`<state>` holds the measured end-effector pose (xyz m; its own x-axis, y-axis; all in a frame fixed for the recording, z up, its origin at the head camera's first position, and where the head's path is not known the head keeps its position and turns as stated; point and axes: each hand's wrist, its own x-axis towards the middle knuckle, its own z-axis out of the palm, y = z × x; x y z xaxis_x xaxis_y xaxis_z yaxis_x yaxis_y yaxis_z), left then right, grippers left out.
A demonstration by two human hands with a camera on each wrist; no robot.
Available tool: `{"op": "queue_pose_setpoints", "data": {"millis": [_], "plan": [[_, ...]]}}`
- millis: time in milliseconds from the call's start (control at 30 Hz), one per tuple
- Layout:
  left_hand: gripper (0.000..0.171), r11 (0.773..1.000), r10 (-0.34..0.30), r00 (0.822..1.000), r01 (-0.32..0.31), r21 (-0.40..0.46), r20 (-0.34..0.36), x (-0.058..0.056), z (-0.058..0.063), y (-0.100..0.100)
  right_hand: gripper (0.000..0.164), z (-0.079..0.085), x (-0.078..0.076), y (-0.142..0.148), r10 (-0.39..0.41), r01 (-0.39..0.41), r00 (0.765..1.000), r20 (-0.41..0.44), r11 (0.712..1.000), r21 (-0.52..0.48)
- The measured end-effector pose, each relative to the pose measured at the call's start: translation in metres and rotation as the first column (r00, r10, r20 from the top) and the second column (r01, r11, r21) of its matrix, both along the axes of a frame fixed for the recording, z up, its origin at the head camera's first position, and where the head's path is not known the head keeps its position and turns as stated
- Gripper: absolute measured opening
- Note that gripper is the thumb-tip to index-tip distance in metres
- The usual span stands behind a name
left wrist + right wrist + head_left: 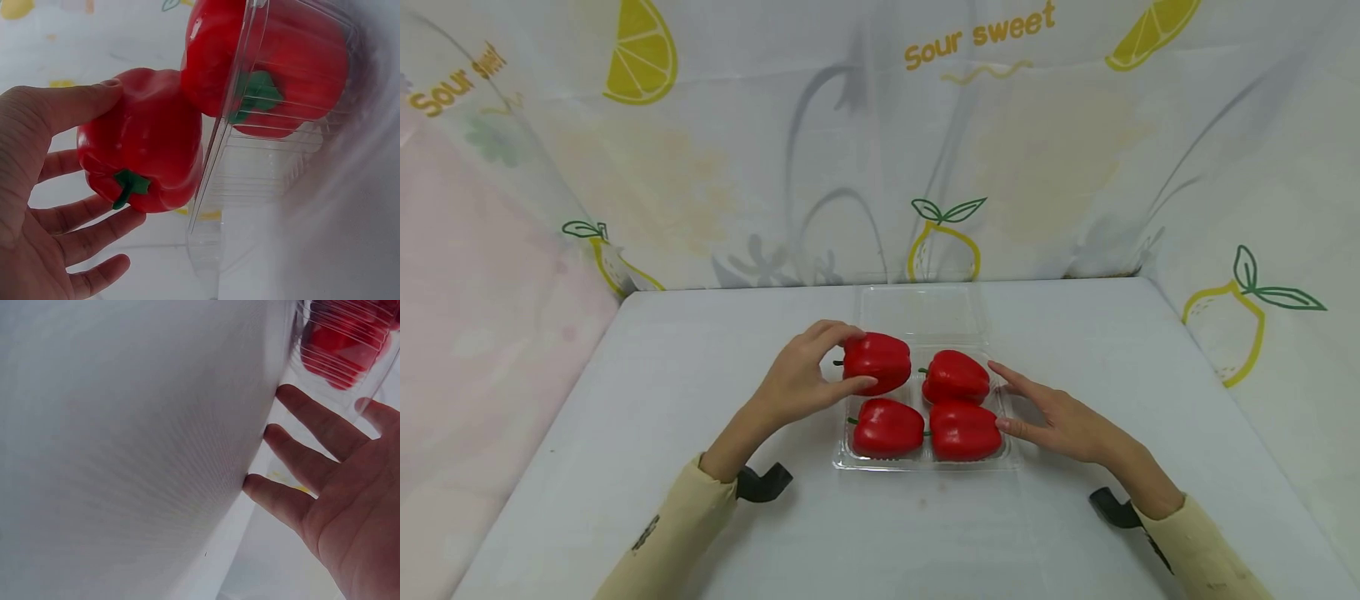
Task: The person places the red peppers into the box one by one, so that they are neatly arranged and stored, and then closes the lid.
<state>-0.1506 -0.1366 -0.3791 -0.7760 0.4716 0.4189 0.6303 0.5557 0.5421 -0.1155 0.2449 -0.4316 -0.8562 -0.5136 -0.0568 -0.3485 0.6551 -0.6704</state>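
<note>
My left hand [805, 372] grips a red bell pepper [877, 363] with a green stem, thumb on one side and fingers on the other. In the left wrist view this pepper [147, 140] is level with the rim of a clear plastic box [215, 159], its stem pointing away from the box. Three more red bell peppers sit in the box: one at the back right [956, 377], one at the front left [888, 428], one at the front right [966, 431]. My right hand [1063, 421] has its fingers spread at the box's right side, thumb beside the front right pepper.
The box's clear lid [919, 310] lies folded back towards the rear edge of the white table [715, 333]. A printed cloth [850, 167] with lemons and lettering hangs behind the table. Dark curved pieces [764, 483] stick out at both wrists.
</note>
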Motion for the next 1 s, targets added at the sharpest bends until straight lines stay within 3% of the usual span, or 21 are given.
{"op": "queue_pose_setpoints", "data": {"millis": [567, 1000], "plan": [[0.05, 0.997, -0.015, 1.0, 0.016, -0.076, 0.023, -0.003, -0.011, 0.011, 0.08, -0.003, -0.001, 0.0, 0.006, -0.006, 1.0, -0.012, 1.0, 0.007], [0.046, 0.988, 0.019, 0.999, -0.013, -0.152, 0.036, 0.0, -0.009, 0.017, 0.08, -0.001, -0.001, 0.0, -0.001, 0.001, 1.0, 0.009, 1.0, 0.008]]}}
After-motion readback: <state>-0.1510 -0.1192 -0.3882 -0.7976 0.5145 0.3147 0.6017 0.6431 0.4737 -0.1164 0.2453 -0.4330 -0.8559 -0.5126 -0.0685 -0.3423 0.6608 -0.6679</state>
